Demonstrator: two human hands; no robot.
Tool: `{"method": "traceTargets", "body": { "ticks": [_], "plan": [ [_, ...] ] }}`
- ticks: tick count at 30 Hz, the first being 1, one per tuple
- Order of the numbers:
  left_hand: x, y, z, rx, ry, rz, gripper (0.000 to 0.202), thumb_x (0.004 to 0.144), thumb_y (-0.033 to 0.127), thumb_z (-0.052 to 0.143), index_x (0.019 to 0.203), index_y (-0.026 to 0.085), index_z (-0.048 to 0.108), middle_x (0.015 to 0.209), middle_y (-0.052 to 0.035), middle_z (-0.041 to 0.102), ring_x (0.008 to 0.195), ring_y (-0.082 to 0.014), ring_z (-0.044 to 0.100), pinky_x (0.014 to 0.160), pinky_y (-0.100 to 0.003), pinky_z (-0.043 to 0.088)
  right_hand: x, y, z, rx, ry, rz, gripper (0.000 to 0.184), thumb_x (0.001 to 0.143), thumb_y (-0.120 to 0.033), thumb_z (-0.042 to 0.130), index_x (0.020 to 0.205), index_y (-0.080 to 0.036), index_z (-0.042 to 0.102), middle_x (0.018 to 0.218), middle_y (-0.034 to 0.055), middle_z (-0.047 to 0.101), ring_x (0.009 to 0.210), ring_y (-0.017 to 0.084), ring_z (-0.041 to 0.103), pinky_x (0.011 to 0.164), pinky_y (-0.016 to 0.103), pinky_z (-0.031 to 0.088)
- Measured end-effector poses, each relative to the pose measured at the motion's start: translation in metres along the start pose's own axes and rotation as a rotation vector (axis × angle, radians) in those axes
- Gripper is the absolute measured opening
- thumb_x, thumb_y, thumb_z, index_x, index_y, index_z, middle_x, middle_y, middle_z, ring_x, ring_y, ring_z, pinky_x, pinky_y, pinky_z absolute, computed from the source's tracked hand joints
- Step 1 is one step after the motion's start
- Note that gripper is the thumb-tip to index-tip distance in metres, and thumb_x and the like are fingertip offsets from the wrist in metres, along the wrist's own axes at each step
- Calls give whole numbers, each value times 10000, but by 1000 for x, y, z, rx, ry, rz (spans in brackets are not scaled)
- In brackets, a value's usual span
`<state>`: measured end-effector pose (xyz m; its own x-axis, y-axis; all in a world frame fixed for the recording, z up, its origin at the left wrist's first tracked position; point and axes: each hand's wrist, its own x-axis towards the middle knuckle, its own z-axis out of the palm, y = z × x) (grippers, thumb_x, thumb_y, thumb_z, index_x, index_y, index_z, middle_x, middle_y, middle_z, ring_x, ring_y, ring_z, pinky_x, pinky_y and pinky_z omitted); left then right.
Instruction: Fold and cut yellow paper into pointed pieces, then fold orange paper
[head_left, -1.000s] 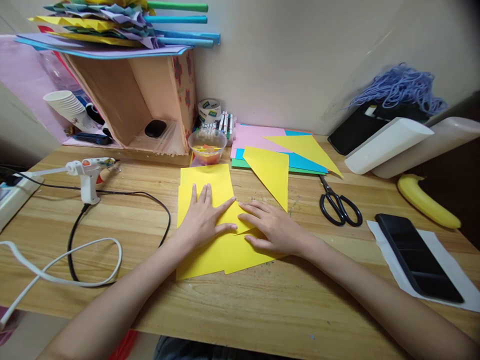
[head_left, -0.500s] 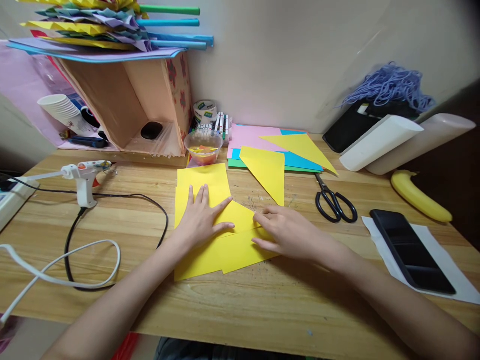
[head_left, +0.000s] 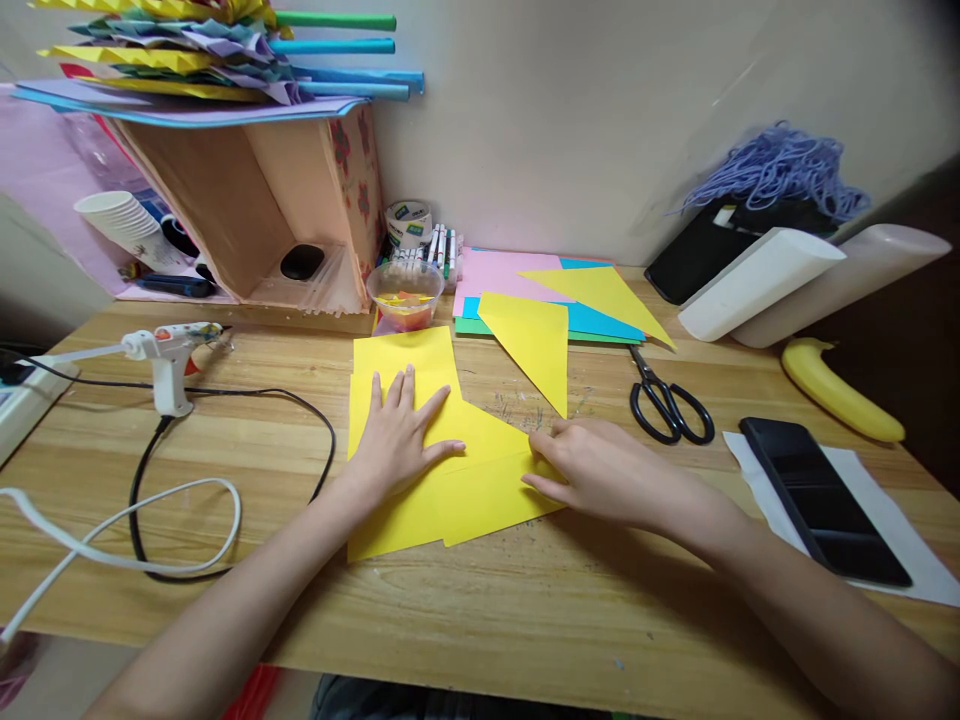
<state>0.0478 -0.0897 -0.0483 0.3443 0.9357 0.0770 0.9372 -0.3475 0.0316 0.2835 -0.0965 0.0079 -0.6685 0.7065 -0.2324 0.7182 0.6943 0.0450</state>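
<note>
Some yellow paper (head_left: 484,495), tape label (head_left: 408,231) unclear

Right grip (head_left: 589,465): a second ago fingers stretched, tips almost at my left grip (head_left: 394,435). Now slid rightward along the yellow paper (head_left: 495,490), fingers curled at its right end. Gap between my two grips wider, more paper bare there. Dark slit in the paper thinned to a faint line. Left forefinger (head_left: 435,403) drawn back inside the paper's edge.
</note>
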Motion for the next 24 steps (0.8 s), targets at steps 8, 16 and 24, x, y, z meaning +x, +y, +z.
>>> {"method": "traceTargets", "body": {
  "ticks": [8, 16, 24],
  "plan": [
    [1, 4, 0, 69, 73, 2, 672, 813, 566, 340, 1294, 100, 396, 1353, -190, 382, 1299, -351, 217, 1049, -545, 62, 0, -7, 3, -21, 42, -20, 264, 837, -348, 445, 739, -152, 592, 621, 80, 624, 553, 202, 584, 507, 266, 319],
    [-3, 18, 1, -28, -28, 173, 555, 845, 345, 316, 1330, 74, 323, 1403, -142, 319, 1307, -262, 244, 1079, -469, 103, 0, -13, 6, -63, 78, -37, 240, 835, -305, 449, 739, -140, 592, 612, 89, 620, 547, 198, 562, 534, 273, 319],
    [-7, 34, -9, -240, -128, 378, 552, 839, 298, 346, 1371, 184, 250, 1446, -42, 241, 1325, -203, 212, 1087, -413, 135, 8, -10, 11, -99, 117, -98, 194, 845, -182, 417, 732, -140, 570, 598, 74, 620, 538, 183, 564, 502, 260, 285]
  ]
}}
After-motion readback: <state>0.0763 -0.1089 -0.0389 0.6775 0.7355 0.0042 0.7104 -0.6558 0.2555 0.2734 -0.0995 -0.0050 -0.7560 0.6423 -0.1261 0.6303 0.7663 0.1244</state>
